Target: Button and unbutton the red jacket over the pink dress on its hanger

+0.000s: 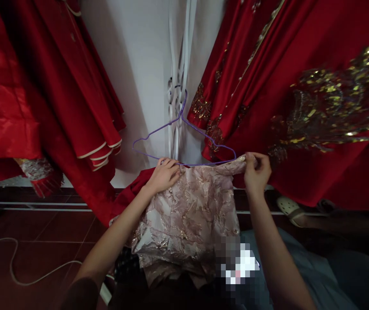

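A pale pink brocade garment (191,211) with a gold shimmer spreads in front of me, its lower part bunched near my lap. My left hand (165,175) grips its upper edge at the left, fingers bent over the cloth. At the far right corner, my right hand (258,170) pinches the narrow end of the garment between thumb and fingers, pulling it out sideways. A thin purple hanger (158,128) stands just beyond, hook upward. Its lower bar runs along the garment's top edge; whether the bar is inside the cloth I cannot tell.
Red garments (84,103) hang at the left, and red gowns with gold sequins (326,103) at the right. White straps (172,56) dangle before the pale wall. A white cable (15,258) crosses the tiled floor. At right is someone's foot in a cream clog (289,209).
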`<action>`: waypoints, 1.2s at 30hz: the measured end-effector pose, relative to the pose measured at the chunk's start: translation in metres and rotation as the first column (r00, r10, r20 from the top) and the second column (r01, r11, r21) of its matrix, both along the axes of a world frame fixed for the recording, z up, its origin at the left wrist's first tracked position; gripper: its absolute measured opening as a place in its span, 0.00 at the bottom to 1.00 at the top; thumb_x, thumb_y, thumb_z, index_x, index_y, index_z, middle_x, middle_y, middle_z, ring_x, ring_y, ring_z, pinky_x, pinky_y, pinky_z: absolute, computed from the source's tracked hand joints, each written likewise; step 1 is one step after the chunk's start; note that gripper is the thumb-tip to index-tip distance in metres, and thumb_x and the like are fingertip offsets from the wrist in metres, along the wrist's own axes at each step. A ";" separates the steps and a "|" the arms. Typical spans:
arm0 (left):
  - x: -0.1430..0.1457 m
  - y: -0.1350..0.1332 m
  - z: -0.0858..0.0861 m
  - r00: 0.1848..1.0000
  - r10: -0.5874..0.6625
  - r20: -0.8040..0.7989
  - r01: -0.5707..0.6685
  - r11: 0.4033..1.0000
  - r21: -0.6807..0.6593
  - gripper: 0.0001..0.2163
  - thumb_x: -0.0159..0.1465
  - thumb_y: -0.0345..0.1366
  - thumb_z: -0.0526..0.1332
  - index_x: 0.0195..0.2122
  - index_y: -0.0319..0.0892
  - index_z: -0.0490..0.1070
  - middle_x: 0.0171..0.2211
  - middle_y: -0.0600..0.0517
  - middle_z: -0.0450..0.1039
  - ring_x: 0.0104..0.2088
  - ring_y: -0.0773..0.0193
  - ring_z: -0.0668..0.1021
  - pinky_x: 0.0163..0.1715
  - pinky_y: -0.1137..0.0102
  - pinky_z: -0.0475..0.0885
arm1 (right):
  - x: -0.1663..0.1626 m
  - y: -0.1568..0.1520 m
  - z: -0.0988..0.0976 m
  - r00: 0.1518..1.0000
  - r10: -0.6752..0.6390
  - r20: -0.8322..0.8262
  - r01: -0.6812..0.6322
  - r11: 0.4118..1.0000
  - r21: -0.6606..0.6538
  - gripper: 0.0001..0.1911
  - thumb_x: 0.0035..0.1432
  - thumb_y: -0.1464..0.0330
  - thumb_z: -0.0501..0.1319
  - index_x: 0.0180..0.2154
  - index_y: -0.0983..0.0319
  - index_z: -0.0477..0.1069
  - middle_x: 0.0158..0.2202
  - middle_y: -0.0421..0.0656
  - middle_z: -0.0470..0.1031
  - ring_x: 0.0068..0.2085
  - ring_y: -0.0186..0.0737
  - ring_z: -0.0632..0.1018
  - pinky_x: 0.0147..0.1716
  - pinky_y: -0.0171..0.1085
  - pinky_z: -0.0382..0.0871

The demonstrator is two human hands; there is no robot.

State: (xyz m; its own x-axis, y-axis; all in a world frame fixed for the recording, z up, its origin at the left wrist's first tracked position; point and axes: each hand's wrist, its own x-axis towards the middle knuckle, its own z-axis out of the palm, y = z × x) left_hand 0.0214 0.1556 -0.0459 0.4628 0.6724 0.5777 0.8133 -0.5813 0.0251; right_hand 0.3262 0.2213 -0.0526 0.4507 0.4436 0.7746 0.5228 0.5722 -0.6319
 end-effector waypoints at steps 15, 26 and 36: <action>-0.001 -0.004 0.002 1.000 -0.002 -0.021 0.002 1.000 -0.008 0.09 0.66 0.35 0.50 0.34 0.42 0.68 0.43 0.49 0.70 0.46 0.59 0.68 0.53 0.58 0.55 | -0.018 0.003 0.036 0.986 0.078 0.149 -0.074 0.997 -0.031 0.15 0.56 0.56 0.58 0.34 0.60 0.72 0.32 0.43 0.73 0.35 0.42 0.73 0.38 0.42 0.67; 0.028 -0.009 -0.002 0.986 0.018 0.166 -0.010 0.999 -0.051 0.10 0.67 0.36 0.49 0.39 0.45 0.69 0.47 0.50 0.70 0.49 0.60 0.68 0.54 0.58 0.55 | -0.074 0.003 0.069 0.909 0.144 0.391 -0.124 0.989 -0.077 0.15 0.59 0.54 0.55 0.35 0.57 0.71 0.32 0.42 0.73 0.35 0.41 0.73 0.38 0.41 0.65; -0.060 0.011 -0.016 0.626 0.301 0.719 -0.432 0.902 -0.002 0.15 0.66 0.44 0.50 0.34 0.42 0.72 0.38 0.48 0.71 0.41 0.60 0.71 0.45 0.65 0.64 | -0.065 0.006 0.075 0.895 0.138 0.425 -0.117 0.990 -0.075 0.16 0.58 0.52 0.55 0.32 0.57 0.70 0.33 0.40 0.75 0.36 0.41 0.74 0.44 0.44 0.61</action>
